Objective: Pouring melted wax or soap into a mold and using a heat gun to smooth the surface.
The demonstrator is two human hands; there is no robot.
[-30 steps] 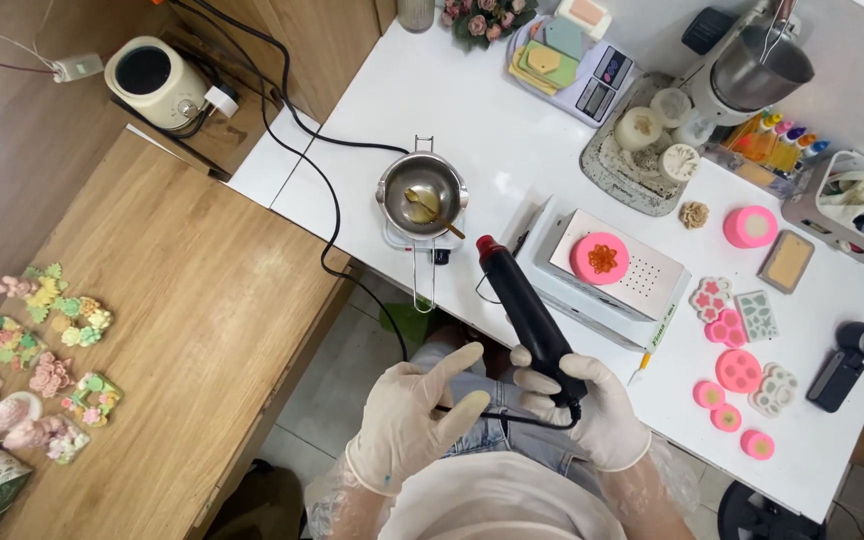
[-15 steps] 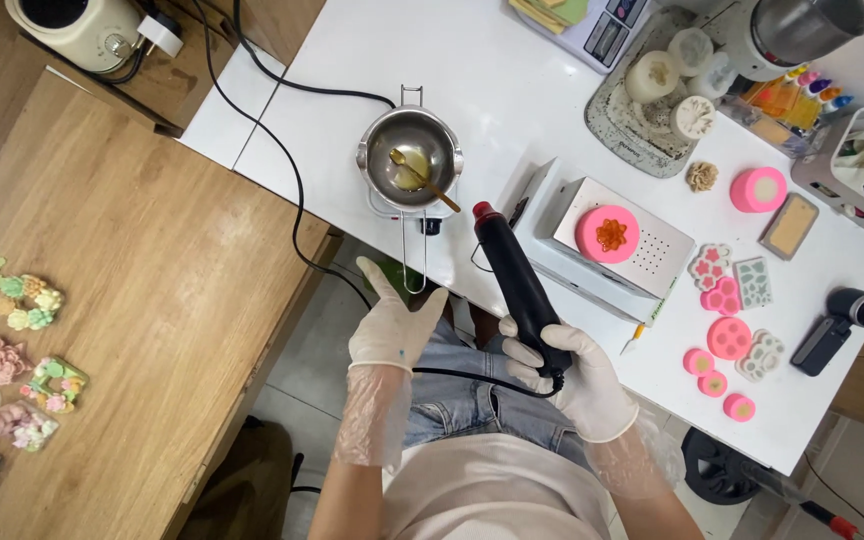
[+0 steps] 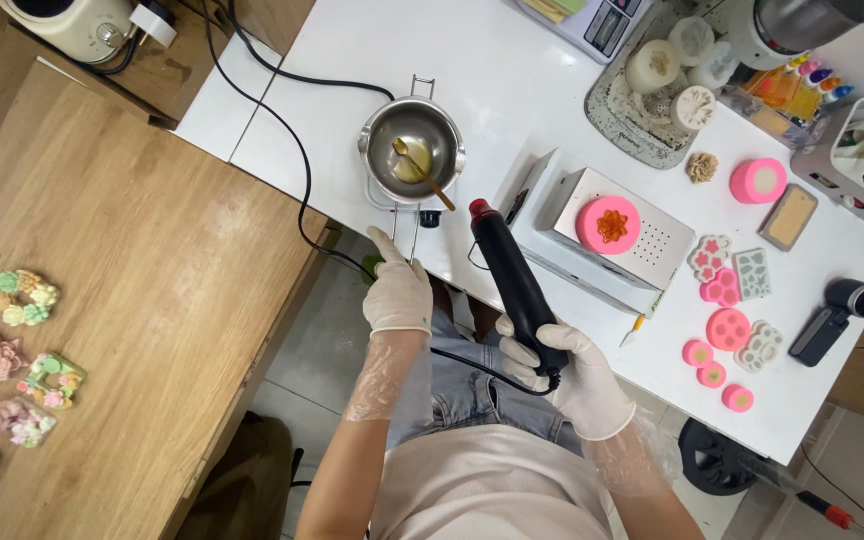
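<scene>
The right hand [image 3: 577, 375], in a thin white glove, is clenched around the grip of a matte black heat gun [image 3: 514, 285], a long tube whose red-ringed nozzle points to 11 o'clock, over the edge of the white table [image 3: 512, 90]. The left hand [image 3: 399, 290], gloved alike, rests its loosely curled fingers on the wire handle of a shiny steel melting pot [image 3: 413, 152] at 12 o'clock of it; whether they grasp it I cannot tell. At 3 o'clock of the nozzle, 1 round pink silicone mould [image 3: 609, 224] sits on a white perforated box [image 3: 614, 240].
</scene>
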